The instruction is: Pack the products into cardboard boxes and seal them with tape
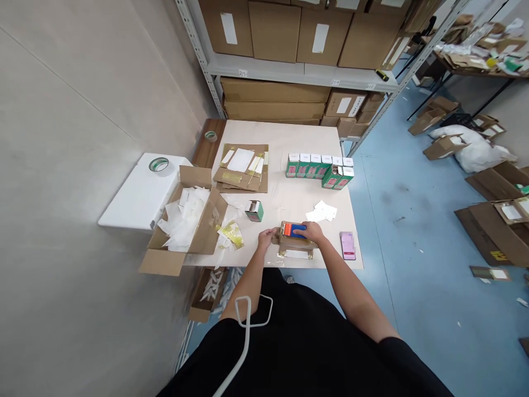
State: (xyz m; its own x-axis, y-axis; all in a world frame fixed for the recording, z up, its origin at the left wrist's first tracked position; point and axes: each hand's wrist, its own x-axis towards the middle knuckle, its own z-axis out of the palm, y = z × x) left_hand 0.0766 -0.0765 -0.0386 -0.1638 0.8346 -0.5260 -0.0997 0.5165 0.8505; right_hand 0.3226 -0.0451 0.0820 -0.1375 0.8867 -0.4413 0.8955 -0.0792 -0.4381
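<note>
A small brown cardboard box (286, 243) lies near the table's front edge, with shiny tape on it and a white label on its near part. My right hand (313, 231) is closed around a blue and orange tape dispenser (294, 230), which rests across the top of the box. At the box's left end, my left hand (267, 237) has its fingers pinched on a small flap; the fingertips are partly hidden. A green and white small carton (254, 210) with its top open stands beyond my left hand.
A row of green and white cartons (315, 166) stands at the back right. White paper slips (321, 212) and a pink-screened phone (347, 245) lie to the right. Flattened cardboard (242, 186) and a carton of white paper (165, 259) occupy the left. Shelving (281, 69) rises behind.
</note>
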